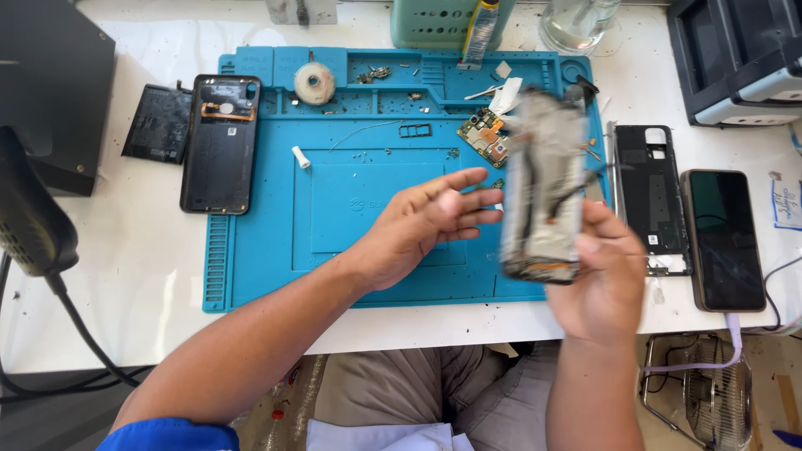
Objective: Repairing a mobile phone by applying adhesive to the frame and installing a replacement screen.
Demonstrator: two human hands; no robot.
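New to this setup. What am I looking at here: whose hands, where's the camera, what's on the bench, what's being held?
One picture, from a camera worn on a person's head, looking down at a white table. No robot: these are the person's own two bare hands. The right hand holds an opened phone body, blurred by motion. The left hand hovers open beside it, holding nothing. Below lies a blue work mat with a small circuit board and a tape roll. Left of the mat: a phone back cover and a battery. Right: a phone frame and a dark phone.
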